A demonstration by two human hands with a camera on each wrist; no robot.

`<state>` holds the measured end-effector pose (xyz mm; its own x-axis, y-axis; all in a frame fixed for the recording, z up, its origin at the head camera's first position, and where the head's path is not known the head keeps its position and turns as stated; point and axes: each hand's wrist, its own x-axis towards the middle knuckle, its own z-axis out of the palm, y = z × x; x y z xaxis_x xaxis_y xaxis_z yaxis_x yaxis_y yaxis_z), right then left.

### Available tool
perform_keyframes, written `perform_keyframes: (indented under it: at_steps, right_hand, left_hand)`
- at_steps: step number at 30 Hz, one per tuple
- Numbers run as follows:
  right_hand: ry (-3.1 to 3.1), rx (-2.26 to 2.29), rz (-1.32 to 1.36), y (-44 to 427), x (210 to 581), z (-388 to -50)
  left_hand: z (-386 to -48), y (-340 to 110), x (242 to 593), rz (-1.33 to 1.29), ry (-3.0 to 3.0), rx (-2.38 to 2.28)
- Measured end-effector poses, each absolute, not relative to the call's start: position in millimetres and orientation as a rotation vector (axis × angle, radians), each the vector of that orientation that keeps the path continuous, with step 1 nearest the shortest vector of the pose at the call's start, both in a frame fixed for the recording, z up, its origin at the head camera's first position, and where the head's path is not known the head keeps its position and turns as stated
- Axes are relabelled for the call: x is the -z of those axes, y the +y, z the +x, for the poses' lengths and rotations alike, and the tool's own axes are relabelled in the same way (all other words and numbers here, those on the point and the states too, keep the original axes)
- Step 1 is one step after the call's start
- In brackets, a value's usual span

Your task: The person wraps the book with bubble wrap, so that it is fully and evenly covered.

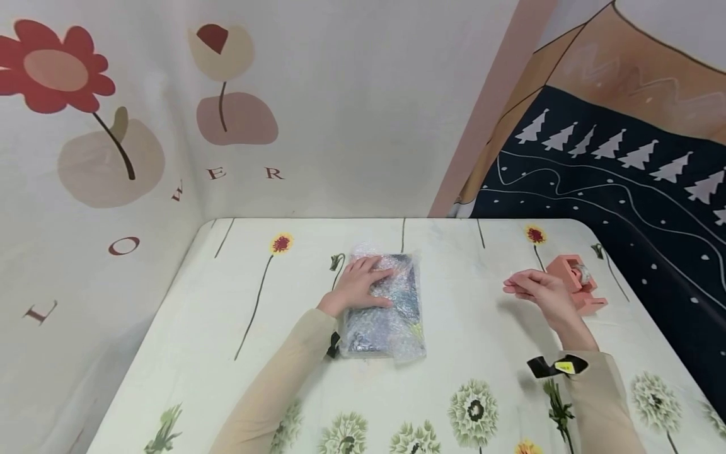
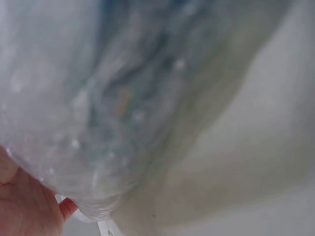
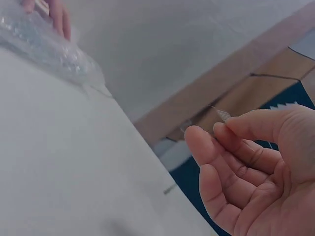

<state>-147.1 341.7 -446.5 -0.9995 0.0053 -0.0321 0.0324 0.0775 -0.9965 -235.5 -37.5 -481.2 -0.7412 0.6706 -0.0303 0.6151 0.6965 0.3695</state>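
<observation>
A flat, dark picture-covered item in bubble wrap [image 1: 405, 296] lies on the table. My left hand [image 1: 358, 285] rests on its upper left part, fingers spread. In the left wrist view the bubble wrap [image 2: 98, 147] fills much of the frame, blurred, with part of the hand [image 2: 29, 206] at the lower left. Held off the table to the right, my right hand [image 1: 541, 293] pinches a small piece of clear tape [image 3: 223, 115] between thumb and index finger. Just beyond that hand stands a pink tape dispenser [image 1: 567, 271] with a roll in it, partly hidden by the hand.
The white flower-print cloth [image 1: 454, 328] covers the table. A pale wall hanging [image 1: 351, 126] rises behind the back edge. Dark fabric with white trees [image 1: 624, 189] hangs past the right edge. A black wrist strap [image 1: 556, 366] sits on my right sleeve.
</observation>
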Motion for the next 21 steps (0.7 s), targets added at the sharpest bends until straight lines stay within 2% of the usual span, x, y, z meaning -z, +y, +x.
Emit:
perform_keyframes:
  at_steps: [12,21]
  right_hand:
    - [2.310,2.018,0.043,283,440,-176]
    - [2.317,1.950,0.000,255,443,-191]
  left_hand:
    - [-235,-38,482,1.046,2.744,-0.499]
    - [-236,-38,482,1.047,2.748,-0.501]
